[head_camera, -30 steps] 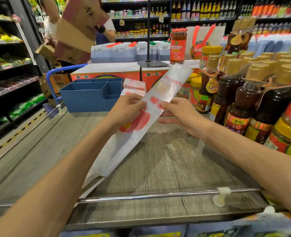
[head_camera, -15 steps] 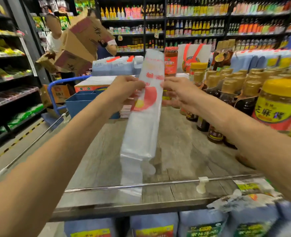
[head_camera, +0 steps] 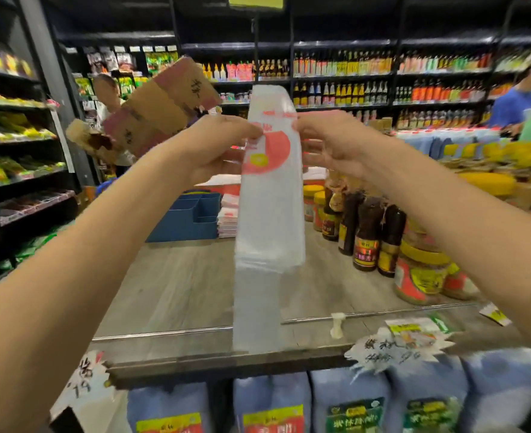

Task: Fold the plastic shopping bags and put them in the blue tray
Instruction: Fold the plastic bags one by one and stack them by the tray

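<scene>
Grocery shop: aisle shelving (head_camera: 336, 85) packed with bottled sauces, snack racks (head_camera: 11, 145) left, handwritten price tags (head_camera: 392, 348), sauce jars (head_camera: 420, 273) on wooden display table (head_camera: 180, 285).

The plastic bag (head_camera: 269, 214) is thin, translucent white film with red print. Below it, the table (head_camera: 176, 285) shows matt grey wood grain, edged by a shiny metal rail (head_camera: 164, 332). Behind the table, the blue tray (head_camera: 184, 217) looks smooth matt plastic.
</scene>
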